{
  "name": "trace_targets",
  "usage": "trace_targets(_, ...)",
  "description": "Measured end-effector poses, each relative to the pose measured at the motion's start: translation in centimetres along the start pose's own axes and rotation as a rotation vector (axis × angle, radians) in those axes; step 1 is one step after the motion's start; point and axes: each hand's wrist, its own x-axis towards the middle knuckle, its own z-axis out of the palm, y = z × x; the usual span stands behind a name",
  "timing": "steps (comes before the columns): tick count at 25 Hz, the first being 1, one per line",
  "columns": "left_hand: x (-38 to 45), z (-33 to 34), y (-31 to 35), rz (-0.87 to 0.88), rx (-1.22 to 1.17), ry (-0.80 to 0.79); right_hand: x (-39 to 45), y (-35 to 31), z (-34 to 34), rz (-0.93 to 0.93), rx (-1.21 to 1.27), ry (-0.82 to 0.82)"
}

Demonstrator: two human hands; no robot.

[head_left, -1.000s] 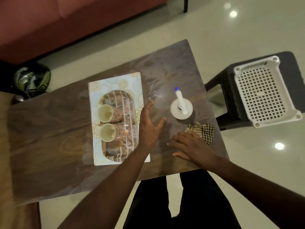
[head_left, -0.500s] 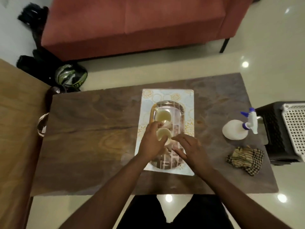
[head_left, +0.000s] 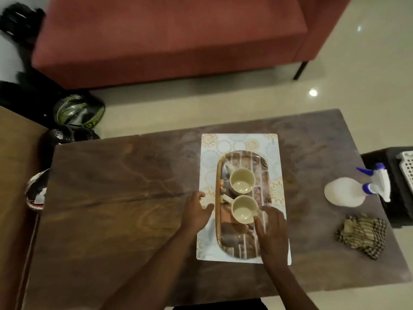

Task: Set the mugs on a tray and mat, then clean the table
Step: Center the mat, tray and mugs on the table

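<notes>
1. One dark wooden table fills most of the view, with a red sofa beyond it across pale floor.
2. On the table's right-centre lies a patterned mat, its long side running away from the person.
3. On the mat rests an oblong tray with a golden rim.
4. A white spray bottle stands near the table's right edge, its blue-tipped nozzle pointing left.
5. Just nearer than the bottle lies a crumpled checked cloth.
6. The left hand hovers over the mat's left border beside the tray, fingers loosely spread, holding nothing.
7. The right hand lies over the tray's right side, its fingers extended and touching the near mug; no clasp is visible.
8. Both mugs stand upright on the tray, close together; the far mug sits beyond the near one.
</notes>
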Motion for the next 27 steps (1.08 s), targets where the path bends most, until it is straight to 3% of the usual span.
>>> trace_targets(3,3.6,2.7,-1.2,-0.103,-0.038,0.035,1.5,5.2,1.2,0.218,0.123,0.043)
trace_targets(10,6.5,5.4,-1.5,-0.263,-0.07,0.118,2.7,10.1,6.3,0.248,-0.031,-0.234)
trace_targets(14,7.7,4.8,-1.7,-0.323,-0.075,0.147,2.6,9.9,6.5,0.221,0.035,-0.239)
trace_targets(19,7.8,3.9,-2.0,-0.279,-0.303,0.016,2.5,10.9,6.8,0.362,0.071,-0.215)
trace_targets(24,6.5,3.0,-4.3,-0.366,-0.48,0.057,3.4,11.4,7.6,0.205,-0.153,-0.269)
trace_targets(27,4.1,1.7,-7.1,-0.488,-0.648,0.136,6.2,9.7,8.7,0.104,-0.135,-0.358)
